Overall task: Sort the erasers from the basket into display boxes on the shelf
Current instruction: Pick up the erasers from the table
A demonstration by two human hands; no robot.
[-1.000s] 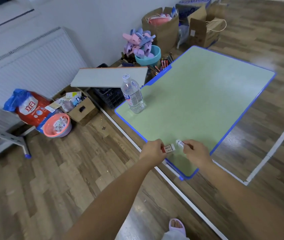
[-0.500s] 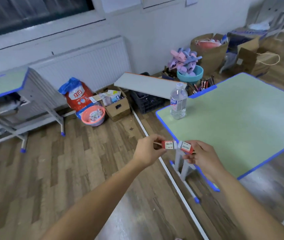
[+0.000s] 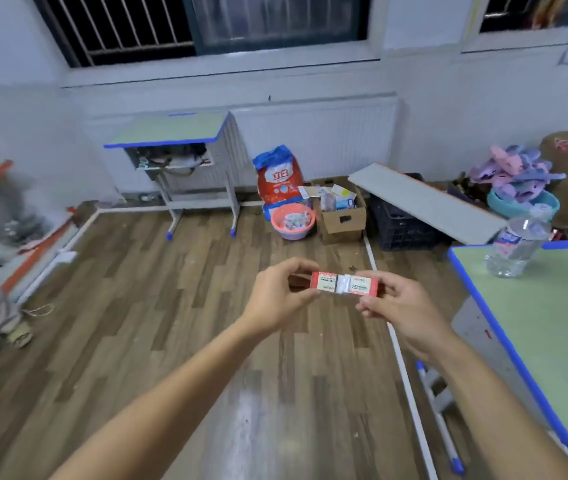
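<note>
Two small erasers in red-and-white 2B sleeves are held end to end in front of me, over the wooden floor. My left hand point(image 3: 277, 292) pinches the left eraser point(image 3: 325, 282). My right hand point(image 3: 393, 301) pinches the right eraser point(image 3: 362, 285). The two erasers touch at their white ends. A pink basket point(image 3: 292, 221) with small items in it stands on the floor by the far wall. No display boxes or shelf can be made out.
A green desk with a blue edge point(image 3: 545, 327) is at my right, with a water bottle point(image 3: 516, 249) on it. Along the wall are a second desk point(image 3: 178, 133), a red bag point(image 3: 277, 178), a cardboard box point(image 3: 341, 216), a black crate point(image 3: 402, 223) and a grey board point(image 3: 424, 200).
My view has swung left and up, away from the green desk toward the wall. Both hands lifted off the desk corner and brought the two erasers together end to end.
</note>
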